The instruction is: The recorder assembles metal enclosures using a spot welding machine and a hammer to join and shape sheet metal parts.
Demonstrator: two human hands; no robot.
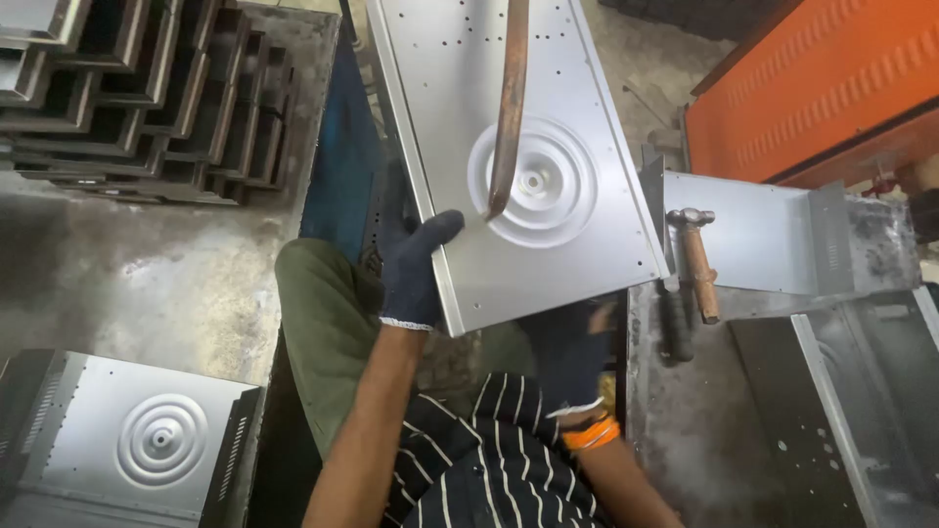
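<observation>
The left hand (416,269), in a dark glove, gripped the near left edge of the panel (548,225), thumb on top. The right hand (572,357) was under its near edge; its grip could not be seen. A copper rod (509,108) touched the panel near the embossed rings (533,181). A hammer (696,259) lay just beside.

No packages, labels, signs or screens are visible anywhere in this overhead view of the metal workshop.
</observation>
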